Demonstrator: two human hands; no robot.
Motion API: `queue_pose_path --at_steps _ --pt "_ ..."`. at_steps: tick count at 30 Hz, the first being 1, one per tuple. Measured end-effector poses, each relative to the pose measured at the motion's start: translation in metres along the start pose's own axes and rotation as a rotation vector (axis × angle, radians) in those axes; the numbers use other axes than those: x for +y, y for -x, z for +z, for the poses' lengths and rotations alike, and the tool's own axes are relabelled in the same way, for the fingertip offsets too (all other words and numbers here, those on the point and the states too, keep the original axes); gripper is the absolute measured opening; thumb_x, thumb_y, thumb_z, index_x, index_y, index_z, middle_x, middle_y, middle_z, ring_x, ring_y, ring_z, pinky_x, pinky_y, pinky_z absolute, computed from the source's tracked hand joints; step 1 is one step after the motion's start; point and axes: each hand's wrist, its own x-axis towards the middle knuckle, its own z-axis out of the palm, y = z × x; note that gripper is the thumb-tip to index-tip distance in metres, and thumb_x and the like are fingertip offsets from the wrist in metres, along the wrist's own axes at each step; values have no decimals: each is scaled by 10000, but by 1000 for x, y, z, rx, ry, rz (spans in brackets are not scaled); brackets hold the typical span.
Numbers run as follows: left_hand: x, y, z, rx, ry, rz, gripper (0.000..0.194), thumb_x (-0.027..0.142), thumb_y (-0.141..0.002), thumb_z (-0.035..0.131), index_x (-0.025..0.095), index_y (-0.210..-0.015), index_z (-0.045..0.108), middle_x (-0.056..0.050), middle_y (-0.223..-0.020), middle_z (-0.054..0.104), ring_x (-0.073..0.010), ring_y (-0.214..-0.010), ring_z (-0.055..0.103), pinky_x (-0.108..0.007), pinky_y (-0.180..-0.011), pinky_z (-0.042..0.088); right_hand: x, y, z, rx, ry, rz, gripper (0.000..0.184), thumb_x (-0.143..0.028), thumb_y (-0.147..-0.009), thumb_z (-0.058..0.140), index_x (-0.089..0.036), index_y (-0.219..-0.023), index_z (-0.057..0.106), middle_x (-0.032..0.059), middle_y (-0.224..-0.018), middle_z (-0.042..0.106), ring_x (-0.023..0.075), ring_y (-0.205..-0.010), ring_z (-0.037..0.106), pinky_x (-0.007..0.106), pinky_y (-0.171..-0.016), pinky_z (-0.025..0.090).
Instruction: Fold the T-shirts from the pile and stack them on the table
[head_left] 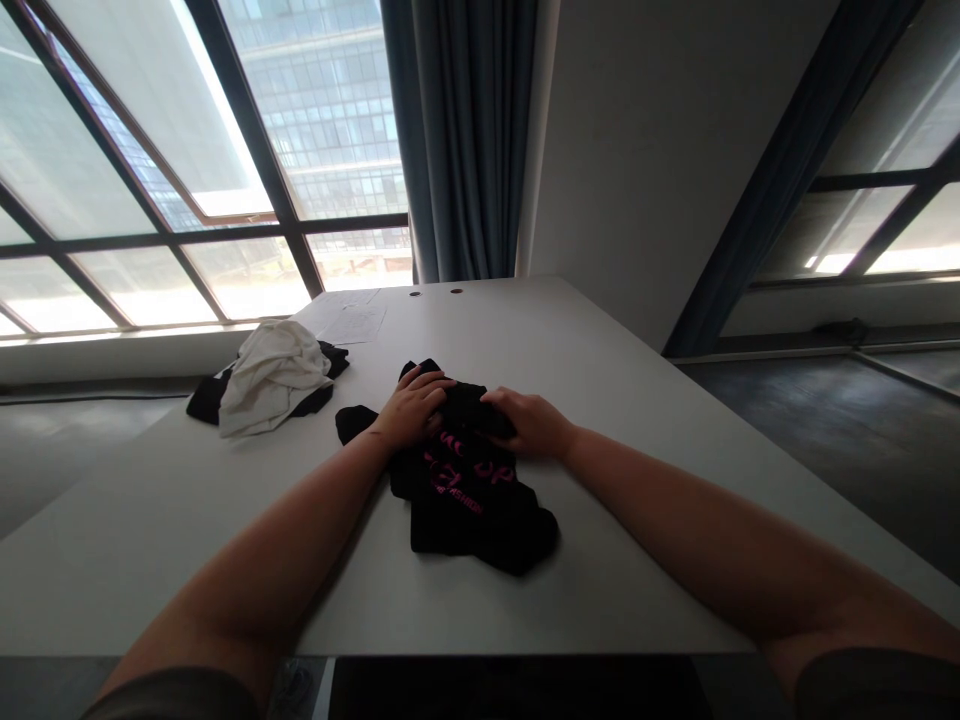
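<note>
A crumpled black T-shirt with pink lettering lies bunched on the white table in front of me. On its upper left part rests my left hand, its fingers bent over the cloth and gripping it. My right hand pinches the right side of the bunched fabric, thumb and fingers closed on a fold. Both hands are close together, with a stretch of dark cloth between them. Part of the fingertips of each hand is hidden in the black folds.
To the left lies a pile with a white cloth on top of dark clothing. Sheets of paper lie farther back, near two round holes in the tabletop. Behind the table are a blue curtain and windows.
</note>
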Motion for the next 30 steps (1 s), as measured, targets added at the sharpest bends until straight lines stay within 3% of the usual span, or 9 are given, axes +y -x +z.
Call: queue_pose_path --at_steps 4,7,9,12,15,21,26,30 --pt "-1 0 -5 11 10 -74 233 230 -902 523 243 -1076 679 -62 -1208 754 -249 -1293 642 -555 -1390 163 11 1 -8 -46 -6 180 404 -423 -965 732 -189 -1257 581 65 -1137 680 188 -896 653 255 -784 457" --pt "-3 0 -11 43 -64 -159 169 252 -903 503 233 -974 655 -50 -887 727 -236 -972 713 -512 -1351 283 18 1 -14 -120 95 265 295 -405 -967 742 -185 -1137 641 53 -1019 697 185 -837 643 248 -734 410" --pt "-4 0 -14 23 -111 -187 149 261 -900 504 227 -953 639 -47 -807 696 -240 -887 706 -486 -1279 389 22 1 -17 -164 168 274 257 -376 -949 756 -181 -1094 670 47 -960 697 184 -806 630 251 -702 375" --pt "-4 0 -18 -75 -184 -269 189 306 -917 518 220 -1035 639 -79 -845 715 -269 -887 711 -430 -1013 548 25 -1 -21 -197 221 241 176 -323 -907 764 -178 -982 698 42 -868 674 185 -800 602 257 -681 348" --pt "-5 2 -19 -131 -254 -347 265 347 -944 514 217 -1140 637 -97 -881 733 -289 -882 720 -374 -819 531 27 -4 -24 -204 176 183 117 -267 -872 756 -177 -855 682 44 -845 661 194 -863 581 259 -715 378" --pt "-15 9 -27 -92 -281 -352 299 406 -986 497 215 -1163 645 -113 -956 755 -300 -927 731 -360 -789 490 30 -9 -31 -196 146 124 166 -271 -902 736 -169 -801 652 52 -784 637 204 -844 550 280 -772 411" --pt "-31 16 -32 -33 -307 -385 311 417 -1006 463 197 -1134 641 -141 -970 750 -311 -948 727 -371 -814 491 38 -1 -41 -131 143 157 375 -478 -969 691 -161 -784 616 69 -770 615 186 -754 560 280 -735 400" --pt "-48 23 -33 -20 -358 -407 326 411 -1017 426 193 -1152 628 -148 -987 744 -321 -975 726 -368 -809 492 42 7 -45 -117 13 197 392 -552 -960 669 -166 -898 631 36 -786 635 152 -693 559 253 -675 382"
